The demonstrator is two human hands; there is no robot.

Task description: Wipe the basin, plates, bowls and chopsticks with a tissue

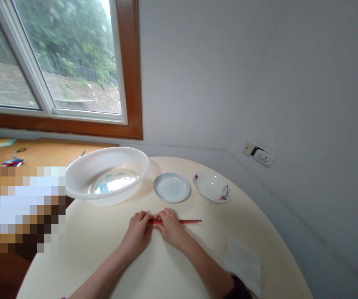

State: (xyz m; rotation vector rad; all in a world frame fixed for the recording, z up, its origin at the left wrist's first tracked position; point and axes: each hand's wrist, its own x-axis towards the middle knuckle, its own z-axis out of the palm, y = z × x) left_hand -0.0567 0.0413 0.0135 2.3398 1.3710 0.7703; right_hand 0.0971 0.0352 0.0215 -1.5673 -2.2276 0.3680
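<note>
Red and dark chopsticks (191, 221) lie sideways just above the table, their thin ends pointing right. My left hand (142, 226) is closed around their left end. Beside it, nearly touching, my right hand (168, 224) is closed over their middle, fingers curled on top. How many chopsticks there are cannot be told, as the fingers cover much of them. Just beyond my hands sits a pale blue-rimmed plate (171, 187). To its right stands a white bowl (211, 187) with red and grey flower marks, apparently stacked on another.
A large translucent plastic basin (110, 199) stands at the left on the round cream table (154, 274). A white napkin (244, 263) lies to the right. Behind are a wall with a socket (264, 158), a window, and a wooden desk (57, 147) holding pens (13, 162).
</note>
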